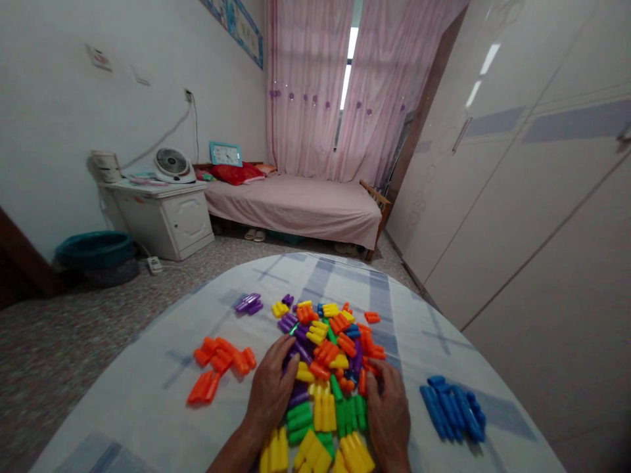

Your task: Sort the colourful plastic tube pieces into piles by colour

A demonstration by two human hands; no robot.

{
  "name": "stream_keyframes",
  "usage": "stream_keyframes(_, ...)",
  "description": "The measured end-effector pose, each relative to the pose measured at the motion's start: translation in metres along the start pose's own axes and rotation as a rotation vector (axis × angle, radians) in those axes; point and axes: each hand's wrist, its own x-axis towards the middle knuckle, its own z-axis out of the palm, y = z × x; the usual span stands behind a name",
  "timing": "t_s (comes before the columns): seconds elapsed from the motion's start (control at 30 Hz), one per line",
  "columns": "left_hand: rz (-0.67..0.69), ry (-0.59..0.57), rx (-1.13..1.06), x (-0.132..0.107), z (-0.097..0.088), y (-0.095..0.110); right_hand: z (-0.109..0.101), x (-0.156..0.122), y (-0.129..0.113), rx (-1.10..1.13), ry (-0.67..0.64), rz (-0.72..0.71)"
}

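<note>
A heap of colourful plastic toy pieces (326, 353), ribbed and tube-like, lies between my hands. My left hand (273, 382) rests at its left edge, thumb and forefinger apart beside purple pieces (302, 351). My right hand (389, 404) is at the right edge, its fingers slightly spread and touching orange pieces (367, 341). Neither hand visibly lifts a piece; some fingertips are hidden. Yellow pieces (324, 411) and green pieces (351, 415) lie nearest me, between the wrists.
Separate groups lie on the cloth-covered table (167, 420): an orange group (221, 358) left, a small purple group (249, 303) farther back, and a blue group (453, 408) right. Beyond stand a bed (305, 203), a white cabinet (190, 220) with a fan (172, 163), and a wardrobe (517, 217).
</note>
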Motion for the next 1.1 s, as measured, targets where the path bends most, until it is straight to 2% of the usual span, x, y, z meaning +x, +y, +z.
stream_keyframes(0.43,0.023,0.005,0.008,-0.001,-0.001,0.004,-0.004,0.002,-0.002,-0.051,-0.029,-0.007)
stream_keyframes(0.77,-0.019,0.087,-0.085,-0.001,-0.008,0.011,-0.004,0.002,0.000,-0.057,-0.021,-0.038)
stream_keyframes(0.97,0.073,0.122,0.093,0.016,-0.023,0.019,-0.002,0.003,0.002,-0.045,-0.021,-0.038)
stream_keyframes(1.1,0.071,0.035,0.324,0.043,-0.024,0.019,-0.002,0.002,0.002,-0.049,-0.026,-0.037)
